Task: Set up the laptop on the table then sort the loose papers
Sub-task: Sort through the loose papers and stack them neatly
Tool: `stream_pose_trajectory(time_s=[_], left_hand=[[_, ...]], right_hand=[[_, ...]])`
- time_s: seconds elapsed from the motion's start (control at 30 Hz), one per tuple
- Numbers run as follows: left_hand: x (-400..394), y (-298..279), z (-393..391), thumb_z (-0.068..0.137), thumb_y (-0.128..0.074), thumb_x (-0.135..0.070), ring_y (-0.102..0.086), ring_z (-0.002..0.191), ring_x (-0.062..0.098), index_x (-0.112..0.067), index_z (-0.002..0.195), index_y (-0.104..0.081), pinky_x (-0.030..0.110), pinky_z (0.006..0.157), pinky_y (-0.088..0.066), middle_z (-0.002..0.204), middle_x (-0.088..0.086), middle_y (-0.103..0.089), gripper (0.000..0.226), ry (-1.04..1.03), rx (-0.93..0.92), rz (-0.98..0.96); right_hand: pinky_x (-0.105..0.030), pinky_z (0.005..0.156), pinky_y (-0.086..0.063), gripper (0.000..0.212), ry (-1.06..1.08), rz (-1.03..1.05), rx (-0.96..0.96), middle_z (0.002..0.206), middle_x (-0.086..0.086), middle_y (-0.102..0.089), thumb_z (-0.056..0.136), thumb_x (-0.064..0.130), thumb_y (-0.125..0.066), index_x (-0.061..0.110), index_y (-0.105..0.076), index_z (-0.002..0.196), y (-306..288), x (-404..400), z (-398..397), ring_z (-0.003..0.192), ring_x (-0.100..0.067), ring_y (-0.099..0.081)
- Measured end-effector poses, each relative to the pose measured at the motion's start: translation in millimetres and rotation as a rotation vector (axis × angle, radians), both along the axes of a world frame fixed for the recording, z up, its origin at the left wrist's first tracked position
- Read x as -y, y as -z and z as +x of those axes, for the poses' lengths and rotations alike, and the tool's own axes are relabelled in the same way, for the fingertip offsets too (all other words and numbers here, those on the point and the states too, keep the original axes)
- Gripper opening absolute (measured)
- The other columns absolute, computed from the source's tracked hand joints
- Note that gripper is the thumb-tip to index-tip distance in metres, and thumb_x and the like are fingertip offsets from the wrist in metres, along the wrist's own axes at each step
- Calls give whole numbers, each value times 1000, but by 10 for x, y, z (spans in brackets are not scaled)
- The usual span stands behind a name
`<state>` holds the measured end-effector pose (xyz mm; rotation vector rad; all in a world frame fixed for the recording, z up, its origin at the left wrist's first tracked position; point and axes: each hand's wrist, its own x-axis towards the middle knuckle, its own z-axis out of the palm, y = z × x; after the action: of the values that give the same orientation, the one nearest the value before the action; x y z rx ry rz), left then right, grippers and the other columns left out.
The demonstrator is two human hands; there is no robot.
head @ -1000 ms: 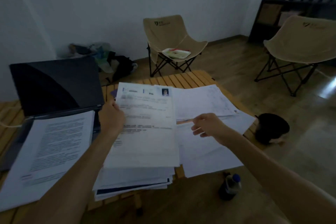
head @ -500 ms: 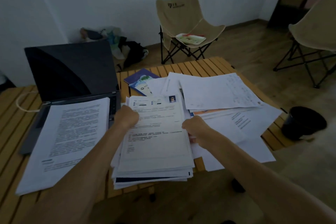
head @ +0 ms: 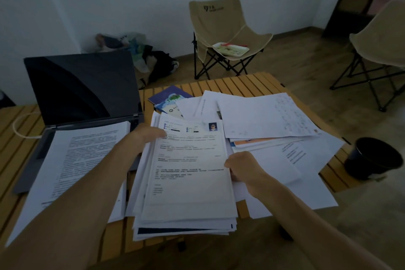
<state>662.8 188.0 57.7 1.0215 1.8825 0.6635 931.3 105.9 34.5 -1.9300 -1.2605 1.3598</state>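
An open laptop (head: 81, 85) with a dark screen stands at the left of the slatted wooden table (head: 245, 83). A printed sheet (head: 72, 160) covers its keyboard. In front of me lies a thick stack of papers (head: 188, 182), its top sheet bearing a small photo. My left hand (head: 146, 136) holds the stack's left edge near the top. My right hand (head: 243, 166) grips its right edge. Loose white sheets (head: 265, 114) spread over the right half of the table, overlapping each other. A blue booklet (head: 169, 97) peeks from under them.
A beige folding chair (head: 221, 26) with a tray on its seat stands beyond the table. A second chair (head: 381, 44) is at the right. A black bin (head: 372, 158) sits on the floor by the table's right edge. Bags (head: 140, 55) lie against the wall.
The stack came down from a raised position onto the table. My right hand moved from the loose sheets to the stack's right edge. The view tilted down.
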Motion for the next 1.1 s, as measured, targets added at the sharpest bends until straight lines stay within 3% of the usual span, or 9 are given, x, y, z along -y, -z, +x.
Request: stream_pose_trajectory(time_s=[0.1,0.23,0.33,0.4,0.5,0.7,0.8,0.9,1.1], left_hand=[[59,75,-10,75,-81,-23,-54,119,31,0,140,-45,32,90,-47,136,13,-51,78,43,-50,76],[113,156,-96,79,-75,-14,-64,101,31,-1,124,-59,38,84,-54,121,16,-63,49,67,-108,87],[215,141,-83,81,-71,-6,-64,95,31,-3,117,-62,34,77,-51,111,14,-66,37,59,-138,125],[244,151,-67,83,-69,-4,-63,89,29,-6,113,-63,33,74,-49,107,13,-66,31,56,-153,129],[256,140,-74,84,-67,-4,-61,85,27,-8,111,-63,32,73,-48,103,12,-65,27,50,-178,137],[255,144,-100,82,-67,-4,-63,88,27,-9,116,-65,32,75,-49,104,9,-67,34,64,-191,126],[259,146,-121,82,-66,-3,-65,88,26,-10,117,-68,30,73,-49,111,11,-70,35,72,-193,123],[260,152,-117,83,-65,-2,-62,88,26,-10,113,-68,29,74,-47,111,11,-69,31,62,-201,139],[259,159,-129,82,-66,-2,-63,88,27,-11,112,-69,29,75,-47,110,11,-69,32,58,-198,148]], right_hand=[[-40,85,-59,21,163,-49,-196,99,-18,-66,85,5,-62,-3,-64,105,15,-2,1,89,-27,-66],[-33,72,-56,25,81,-69,-303,107,-16,-64,88,6,-63,3,-62,112,-185,82,-83,94,-28,-64],[-40,83,-59,28,177,-108,-425,110,-16,-64,87,6,-64,5,-60,115,-279,97,-103,100,-32,-66],[-36,75,-58,29,218,-172,-462,108,-19,-66,87,8,-66,6,-57,115,-280,96,-116,94,-31,-67],[-32,69,-48,36,119,-214,-384,102,-18,-67,85,17,-69,3,-61,118,-260,127,-165,84,-27,-60],[-25,71,-54,24,-115,8,-199,111,-6,-69,92,22,-63,12,-65,113,-247,233,-343,91,-18,-65],[-26,67,-56,25,-78,2,-295,110,-6,-67,93,22,-64,18,-59,117,-303,251,-371,89,-19,-64],[-35,80,-53,29,0,-47,-342,114,-10,-63,92,19,-63,17,-55,120,-314,220,-325,100,-24,-61],[-25,67,-48,34,40,-97,-350,111,-10,-66,89,16,-67,4,-60,120,-232,147,-348,86,-19,-60]])
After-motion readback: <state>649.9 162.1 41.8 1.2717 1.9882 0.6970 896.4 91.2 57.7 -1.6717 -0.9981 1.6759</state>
